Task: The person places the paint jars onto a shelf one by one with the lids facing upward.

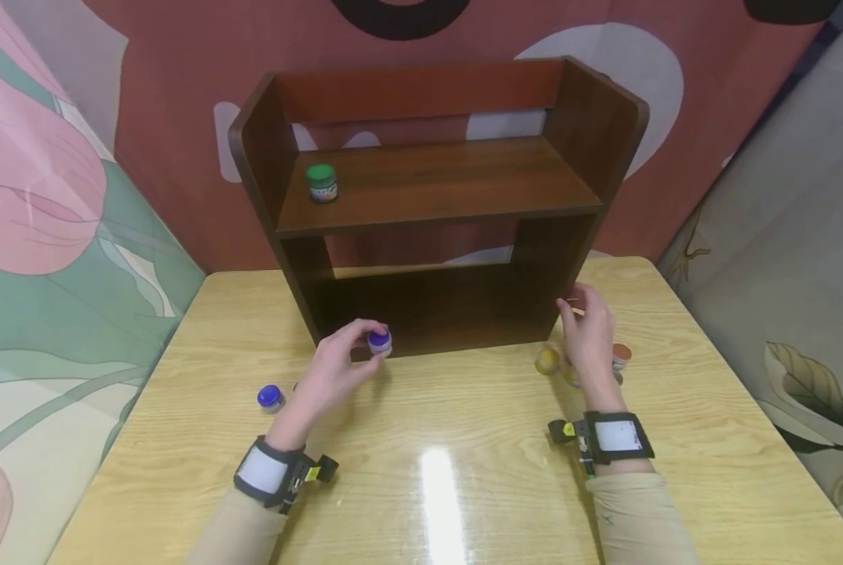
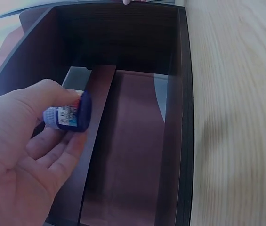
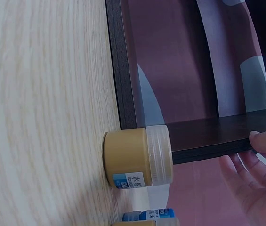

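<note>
The blue jar (image 1: 379, 343) is in your left hand (image 1: 340, 365), pinched between thumb and fingertips, just at the near side of the shelf (image 1: 428, 176) and left of its middle. The relation that matters is jar to lower compartment: the mouth of that space lies right by the jar, on its far side. Whether the jar is past the near edge of the bottom board, you cannot tell. Its coloured end faces up toward your head, but the views do not settle how far its long axis tilts. Your left hand is the nearer one; your right hand (image 1: 589, 333) is well apart, to the right, gripping the near edge of the right side panel (image 3: 203, 134) with the thumb inside and fingers outside.

Count them: one shelf, with two levels. One green jar (image 1: 322, 183) stands on the upper level, at the left. One second blue jar (image 1: 270, 398) is on the table (image 1: 393, 502), left of your left wrist, and something beside that wrist is mostly hidden. By your right wrist you have one orange jar (image 1: 621, 355), one yellow jar (image 1: 546, 361) in plain sight, and, partly cut off in the right wrist view, another yellow one and a third blue jar (image 3: 149, 215).
</note>
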Tool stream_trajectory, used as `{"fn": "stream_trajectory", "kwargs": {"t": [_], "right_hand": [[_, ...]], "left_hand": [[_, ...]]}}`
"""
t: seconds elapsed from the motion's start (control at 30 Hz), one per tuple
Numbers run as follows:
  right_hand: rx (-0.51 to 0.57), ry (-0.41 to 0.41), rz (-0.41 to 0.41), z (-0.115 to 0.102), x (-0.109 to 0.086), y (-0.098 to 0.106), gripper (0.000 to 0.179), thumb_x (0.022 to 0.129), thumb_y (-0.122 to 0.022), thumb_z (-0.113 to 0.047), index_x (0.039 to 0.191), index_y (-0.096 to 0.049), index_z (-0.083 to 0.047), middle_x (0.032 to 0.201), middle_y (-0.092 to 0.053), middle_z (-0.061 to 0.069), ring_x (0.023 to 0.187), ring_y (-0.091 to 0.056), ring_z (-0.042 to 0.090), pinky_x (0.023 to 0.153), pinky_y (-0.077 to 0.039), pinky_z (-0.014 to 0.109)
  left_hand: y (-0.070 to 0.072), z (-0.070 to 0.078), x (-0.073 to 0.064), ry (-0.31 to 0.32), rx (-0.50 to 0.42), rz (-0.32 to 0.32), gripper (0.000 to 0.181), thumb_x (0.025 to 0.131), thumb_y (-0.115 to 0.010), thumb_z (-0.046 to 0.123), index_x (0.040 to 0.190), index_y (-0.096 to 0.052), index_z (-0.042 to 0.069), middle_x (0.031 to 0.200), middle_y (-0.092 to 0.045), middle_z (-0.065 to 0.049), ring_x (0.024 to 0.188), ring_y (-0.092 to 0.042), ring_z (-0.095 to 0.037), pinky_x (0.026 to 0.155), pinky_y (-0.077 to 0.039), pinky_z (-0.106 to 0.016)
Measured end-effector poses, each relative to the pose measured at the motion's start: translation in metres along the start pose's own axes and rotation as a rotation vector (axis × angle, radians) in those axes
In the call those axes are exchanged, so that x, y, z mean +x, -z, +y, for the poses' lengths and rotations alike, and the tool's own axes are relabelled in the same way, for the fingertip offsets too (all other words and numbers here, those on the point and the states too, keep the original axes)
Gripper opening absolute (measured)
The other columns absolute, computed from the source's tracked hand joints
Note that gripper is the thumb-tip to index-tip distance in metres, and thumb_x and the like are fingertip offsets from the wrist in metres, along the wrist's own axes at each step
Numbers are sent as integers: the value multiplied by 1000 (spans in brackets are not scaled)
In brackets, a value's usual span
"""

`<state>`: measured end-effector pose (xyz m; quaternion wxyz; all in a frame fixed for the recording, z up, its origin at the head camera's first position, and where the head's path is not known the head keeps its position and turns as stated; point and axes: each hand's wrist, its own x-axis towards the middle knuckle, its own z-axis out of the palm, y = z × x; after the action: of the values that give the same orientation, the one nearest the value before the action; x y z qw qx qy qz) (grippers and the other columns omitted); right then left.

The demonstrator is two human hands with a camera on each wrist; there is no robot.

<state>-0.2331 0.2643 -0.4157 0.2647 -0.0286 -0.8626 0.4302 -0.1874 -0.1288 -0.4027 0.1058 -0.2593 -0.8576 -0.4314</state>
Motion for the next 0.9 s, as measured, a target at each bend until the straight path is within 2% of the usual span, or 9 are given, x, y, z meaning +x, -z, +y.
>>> {"fn": "stream_trajectory", "kwargs": {"t": [0.13, 0.33, 0.43, 0.63, 0.9], "right_hand": [[-1, -4, 4, 0, 0, 0, 28, 101, -61, -5, 126, -59, 6, 118, -64, 23, 108, -64, 38, 92, -54, 51], [-7, -14, -7, -1, -1, 0, 28, 102, -60, -6, 128, -58, 5, 119, -64, 23, 110, -64, 39, 93, -54, 52], [-8, -13, -9, -1, -1, 0, 28, 102, -60, -6, 128, -58, 5, 119, -64, 23, 110, -64, 39, 92, -54, 52], [-17, -15, -14, 0, -1, 1, 28, 103, -60, -8, 128, -58, 4, 120, -63, 23, 110, -63, 38, 92, -54, 52], [-14, 5, -2, 2, -1, -1, 28, 102, -61, -6, 127, -58, 6, 119, -63, 24, 108, -64, 40, 90, -55, 52]], "left_hand": [[1, 2, 0, -36, 17, 21, 44, 86, -80, 1, 126, -64, 10, 118, -67, -3, 107, -64, -19, 91, -56, -40], [1, 2, 1, -135, 6, 73, 41, 86, -79, -1, 124, -67, 9, 126, -66, -4, 111, -63, -18, 91, -56, -41], [1, 3, 1, -167, 3, 96, 40, 85, -79, -2, 122, -68, 9, 128, -66, -3, 112, -62, -17, 90, -56, -35], [2, 4, 1, -192, 6, 119, 39, 84, -79, -3, 120, -71, 9, 127, -67, -2, 110, -64, -17, 89, -55, -29], [3, 6, 0, -206, 6, 145, 38, 84, -80, -3, 120, -71, 8, 126, -67, -3, 109, -64, -17, 87, -57, -38]]}}
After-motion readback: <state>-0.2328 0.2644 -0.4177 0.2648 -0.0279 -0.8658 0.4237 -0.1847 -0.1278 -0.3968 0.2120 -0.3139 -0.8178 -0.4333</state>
